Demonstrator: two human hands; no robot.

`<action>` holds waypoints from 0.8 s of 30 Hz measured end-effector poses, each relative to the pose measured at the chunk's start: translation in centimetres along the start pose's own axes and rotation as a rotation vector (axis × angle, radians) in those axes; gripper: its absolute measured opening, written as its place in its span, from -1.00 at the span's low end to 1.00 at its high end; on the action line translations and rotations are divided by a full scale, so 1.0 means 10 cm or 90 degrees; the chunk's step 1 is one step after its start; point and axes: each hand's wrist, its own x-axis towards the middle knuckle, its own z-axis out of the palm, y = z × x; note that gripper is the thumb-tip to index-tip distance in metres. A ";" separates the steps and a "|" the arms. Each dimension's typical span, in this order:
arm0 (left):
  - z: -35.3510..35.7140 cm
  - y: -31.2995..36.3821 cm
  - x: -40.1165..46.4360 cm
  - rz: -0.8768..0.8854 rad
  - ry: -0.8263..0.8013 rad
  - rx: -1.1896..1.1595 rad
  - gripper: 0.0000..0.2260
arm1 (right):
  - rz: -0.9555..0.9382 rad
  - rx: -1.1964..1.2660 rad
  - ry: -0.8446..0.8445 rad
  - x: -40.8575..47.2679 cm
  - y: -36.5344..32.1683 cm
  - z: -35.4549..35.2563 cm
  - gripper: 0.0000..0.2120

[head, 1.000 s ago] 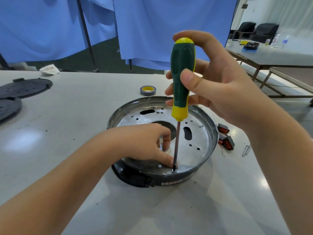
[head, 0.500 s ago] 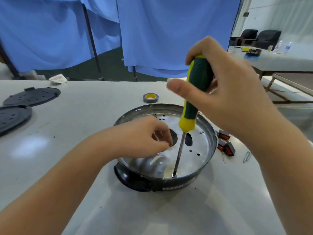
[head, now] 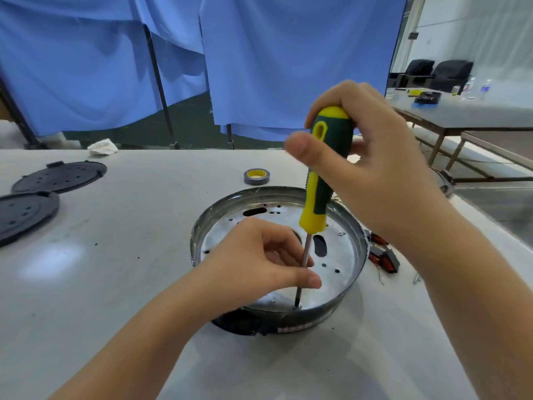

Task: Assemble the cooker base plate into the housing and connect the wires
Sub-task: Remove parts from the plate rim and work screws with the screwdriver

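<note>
The round metal housing (head: 356, 255) sits on the white table with the shiny perforated base plate (head: 340, 255) lying inside it. My right hand (head: 372, 174) grips the green and yellow screwdriver (head: 320, 183) by its handle, nearly upright. The screwdriver's tip stands on a screw (head: 297, 307) at the plate's near rim. My left hand (head: 259, 261) is inside the housing and pinches the screwdriver's shaft between thumb and fingers just above the screw. A black plastic part (head: 239, 323) of the housing shows below the near rim.
Two black perforated discs (head: 60, 177) lie at the far left. A grey and yellow tape roll (head: 256, 176) sits behind the housing. Small red and black parts (head: 383, 258) and loose screws (head: 416, 280) lie to its right. A white rag (head: 102, 147) rests at the table's far edge.
My right hand turned the handle and shifted its grip on it. My left hand moved its fingers from the plate near the screw up onto the shaft. The camera view shifted slightly.
</note>
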 end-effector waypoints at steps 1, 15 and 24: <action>0.01 -0.01 -0.01 0.001 0.012 -0.007 -0.83 | 0.015 0.044 -0.009 0.01 0.00 0.01 -0.69; 0.09 -0.03 -0.11 -0.014 -0.089 -0.057 -0.74 | 0.070 0.166 -0.017 0.02 0.05 -0.01 -0.56; 0.10 -0.06 -0.10 0.015 0.069 -0.019 -0.83 | 0.000 -0.051 0.142 -0.09 -0.05 0.10 -0.33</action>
